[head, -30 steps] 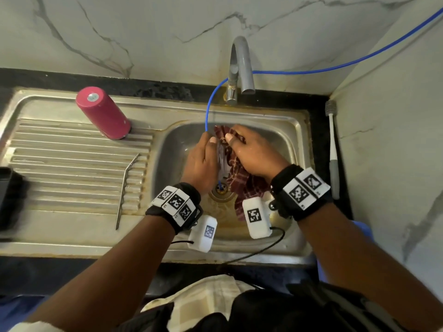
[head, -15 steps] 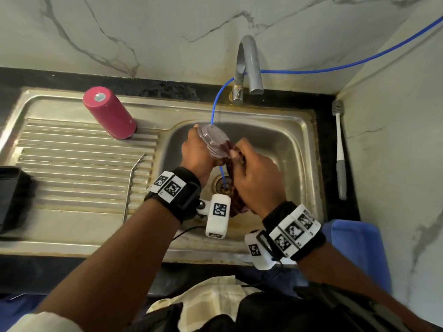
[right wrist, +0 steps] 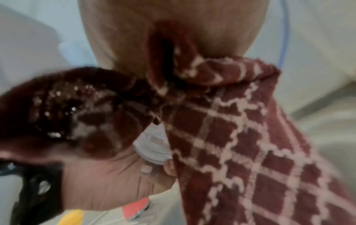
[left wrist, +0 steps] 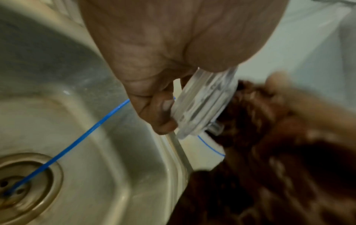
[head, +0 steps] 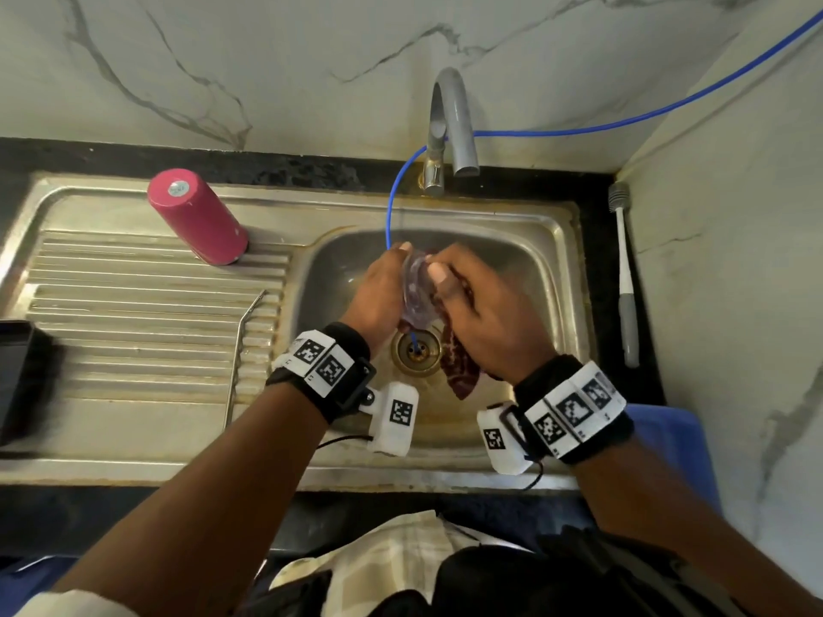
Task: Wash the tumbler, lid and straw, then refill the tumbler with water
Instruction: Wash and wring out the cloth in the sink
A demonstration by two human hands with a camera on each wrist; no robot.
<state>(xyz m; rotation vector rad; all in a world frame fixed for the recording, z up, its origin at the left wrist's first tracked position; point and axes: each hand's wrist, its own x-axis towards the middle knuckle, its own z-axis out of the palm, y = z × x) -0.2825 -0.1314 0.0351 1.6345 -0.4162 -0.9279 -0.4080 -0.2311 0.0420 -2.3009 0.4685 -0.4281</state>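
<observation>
Over the sink basin [head: 525, 278] my left hand [head: 378, 296] grips the clear plastic lid [head: 416, 289] [left wrist: 204, 103] on edge, above the drain. Pressed against the lid's other face is a wet maroon checked cloth [head: 458, 358] [right wrist: 231, 137], bunched in my right hand [head: 481, 313]. The pink tumbler [head: 196, 216] stands upside down on the drainboard at the back left. A bent metal straw [head: 238, 349] lies on the drainboard ribs, left of the basin.
A grey tap [head: 452, 122] arches over the basin's back edge. A thin blue tube [head: 392, 207] runs from the wall down into the drain [head: 416, 349]. A grey bottle brush [head: 625, 278] lies on the right counter; a dark object [head: 22, 376] sits at far left.
Both hands have kept working over the drain. The lid has gone from flat and facing up to standing on edge between my hands, with the cloth rubbing against it.
</observation>
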